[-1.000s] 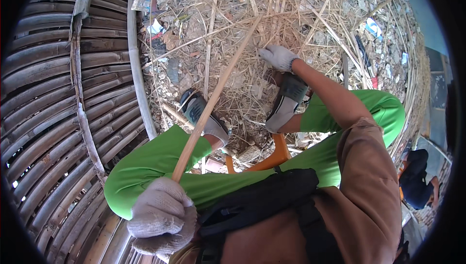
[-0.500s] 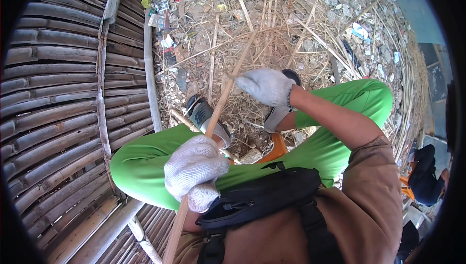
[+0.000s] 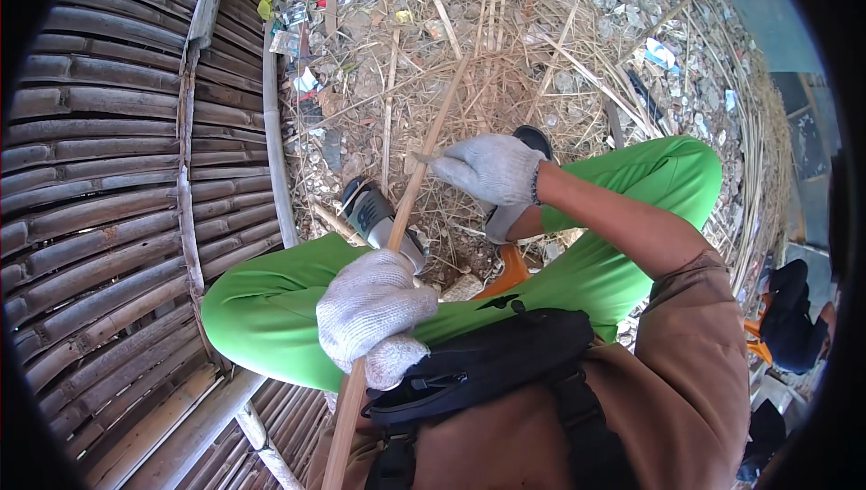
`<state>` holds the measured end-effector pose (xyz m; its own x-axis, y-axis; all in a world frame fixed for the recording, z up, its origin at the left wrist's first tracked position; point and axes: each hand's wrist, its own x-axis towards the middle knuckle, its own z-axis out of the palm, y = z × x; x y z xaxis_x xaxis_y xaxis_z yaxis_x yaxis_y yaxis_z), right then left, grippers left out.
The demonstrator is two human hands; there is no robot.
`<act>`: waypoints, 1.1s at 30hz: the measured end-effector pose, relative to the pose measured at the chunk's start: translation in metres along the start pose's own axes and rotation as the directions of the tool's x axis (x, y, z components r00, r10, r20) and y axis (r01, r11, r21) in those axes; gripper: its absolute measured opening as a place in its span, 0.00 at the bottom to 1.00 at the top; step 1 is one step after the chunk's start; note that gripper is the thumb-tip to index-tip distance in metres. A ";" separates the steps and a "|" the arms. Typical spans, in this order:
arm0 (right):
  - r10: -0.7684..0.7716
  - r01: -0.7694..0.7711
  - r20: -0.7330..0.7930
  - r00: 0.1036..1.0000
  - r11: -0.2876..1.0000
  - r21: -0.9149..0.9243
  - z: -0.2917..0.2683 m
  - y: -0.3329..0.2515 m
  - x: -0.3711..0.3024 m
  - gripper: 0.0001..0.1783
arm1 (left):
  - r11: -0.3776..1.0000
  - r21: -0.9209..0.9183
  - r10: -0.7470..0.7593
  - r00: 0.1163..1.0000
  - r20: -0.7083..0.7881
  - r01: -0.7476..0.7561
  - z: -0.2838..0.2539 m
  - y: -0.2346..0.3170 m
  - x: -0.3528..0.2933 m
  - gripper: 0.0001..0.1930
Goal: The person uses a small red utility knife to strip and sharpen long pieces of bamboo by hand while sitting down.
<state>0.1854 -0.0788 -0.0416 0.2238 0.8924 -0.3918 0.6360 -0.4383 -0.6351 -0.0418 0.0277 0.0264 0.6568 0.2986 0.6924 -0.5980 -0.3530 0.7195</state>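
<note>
A long, pale bamboo strip (image 3: 412,194) slants across my lap, one end toward the ground ahead and the other beside my waist. My left hand (image 3: 372,317), in a white knit glove, is wrapped around its nearer part. Farther along, my gloved right hand (image 3: 492,168) is closed at the strip's right side. From its fingertips a short, thin blade-like tip (image 3: 421,157) reaches across the strip; the rest of this tool is hidden in the glove.
On my left runs a bamboo slat wall (image 3: 117,165). Bamboo strips (image 3: 564,44), shavings and litter cover the ground. Beneath me is an orange seat (image 3: 507,272); a black waist bag (image 3: 487,364) lies across my front. Another person's dark-clothed limb (image 3: 794,319) shows at far right.
My right hand has come slightly nearer along the strip and a little left. My left hand, still around the strip, has shifted slightly right, and the strip's near end with it.
</note>
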 end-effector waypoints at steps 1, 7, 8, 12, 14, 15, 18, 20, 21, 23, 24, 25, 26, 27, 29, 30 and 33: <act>0.018 -0.019 0.019 1.000 0.999 0.044 -0.001 0.004 0.002 0.35 | 1.000 0.019 -0.010 1.000 0.025 0.009 0.000 0.000 0.002 0.30; -0.153 0.148 0.017 0.988 0.971 0.187 0.002 -0.019 -0.010 0.27 | 1.000 -0.013 -0.018 0.999 -0.041 0.017 -0.001 -0.007 0.003 0.29; -0.181 0.176 0.007 0.984 0.965 0.197 0.004 -0.019 -0.011 0.27 | 0.999 -0.018 -0.029 0.998 -0.050 0.029 0.000 -0.006 0.001 0.29; -0.216 0.214 -0.017 0.976 0.952 0.219 -0.001 -0.025 -0.010 0.26 | 0.997 -0.037 -0.066 0.994 -0.088 0.063 0.001 -0.001 -0.006 0.27; -0.203 0.192 0.043 0.978 0.964 0.186 -0.002 -0.025 -0.007 0.30 | 0.996 -0.033 -0.087 0.989 -0.117 0.083 0.002 -0.002 -0.006 0.24; -0.199 0.188 0.043 0.979 0.964 0.187 -0.002 -0.024 -0.006 0.30 | 0.995 -0.024 -0.101 0.985 -0.140 0.098 0.003 -0.003 -0.006 0.22; -0.179 0.171 0.063 0.982 0.977 0.125 -0.003 -0.019 0.002 0.30 | 0.997 -0.068 -0.055 0.984 -0.168 0.044 0.004 -0.006 -0.004 0.18; 0.010 -0.010 0.047 0.999 1.000 -0.004 -0.005 0.001 0.013 0.31 | 0.997 -0.072 -0.032 0.991 -0.132 0.022 -0.001 -0.006 -0.001 0.16; 0.034 -0.038 0.049 0.998 0.996 0.075 -0.003 0.010 0.013 0.32 | 0.997 -0.074 -0.031 0.996 -0.085 0.025 -0.005 -0.008 -0.001 0.16; -0.038 0.035 0.025 0.999 0.993 0.114 0.003 0.011 0.010 0.32 | 0.997 -0.072 -0.034 0.999 -0.001 0.034 -0.012 -0.010 -0.002 0.15; -0.114 0.114 -0.005 0.993 0.981 0.155 0.005 0.008 0.008 0.33 | 0.997 -0.072 -0.036 0.999 0.014 0.037 -0.013 -0.010 -0.003 0.15; -0.112 0.111 0.001 0.994 0.981 0.161 0.007 0.003 0.004 0.33 | 0.996 -0.075 -0.040 0.999 0.031 0.042 -0.013 -0.010 -0.004 0.15; -0.142 0.137 0.010 0.990 0.973 0.183 0.005 -0.003 0.002 0.30 | 0.996 -0.076 -0.043 0.998 0.040 0.045 -0.013 -0.008 -0.003 0.16; -0.171 0.164 0.019 0.985 0.965 0.206 0.004 -0.007 0.000 0.27 | 0.996 -0.075 -0.043 0.998 0.047 0.047 -0.013 -0.007 -0.002 0.16; -0.207 0.203 -0.004 0.978 0.954 0.222 0.005 -0.008 -0.003 0.25 | 0.996 -0.075 -0.044 0.998 0.055 0.048 -0.013 -0.006 -0.002 0.16; -0.240 0.239 -0.026 0.970 0.942 0.237 0.005 -0.008 -0.005 0.24 | 0.996 -0.074 -0.045 0.997 0.062 0.049 -0.013 -0.007 0.000 0.16; -0.234 0.226 0.003 0.972 0.942 0.249 0.002 -0.016 -0.008 0.22 | 0.996 -0.070 -0.051 0.996 0.070 0.056 -0.015 -0.007 -0.001 0.17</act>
<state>0.1718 -0.0795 -0.0295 0.0668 0.9700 -0.2339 0.4656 -0.2376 -0.8525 -0.0449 0.0431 0.0219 0.7171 0.2530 0.6494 -0.5912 -0.2726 0.7590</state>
